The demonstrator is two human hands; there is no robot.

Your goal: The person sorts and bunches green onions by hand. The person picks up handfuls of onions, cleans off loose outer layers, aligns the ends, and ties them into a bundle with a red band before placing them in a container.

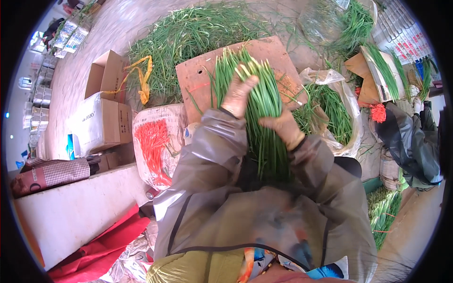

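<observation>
A thick bunch of long green leafy stalks (pixel 263 95), pale at the cut ends, is held upright close to my body. My left hand (pixel 240 92) grips it near the pale ends, and my right hand (pixel 283 129) clasps its side lower down. Behind my left hand, more green stalks (pixel 221 76) lie on a reddish-brown board (pixel 194 78). Red ties (pixel 154 145) are spread on a printed sack (pixel 177 113) left of my sleeve. The lower end of the bunch is dark and partly hidden between my forearms.
A large heap of loose greens (pixel 191 32) lies beyond the board. Cardboard boxes (pixel 116 120) stand at left, behind a white ledge (pixel 88 198). At right are a plastic bag of greens (pixel 334 109) and another person's dark sleeve (pixel 403 138). Tied bunches (pixel 384 215) lie lower right.
</observation>
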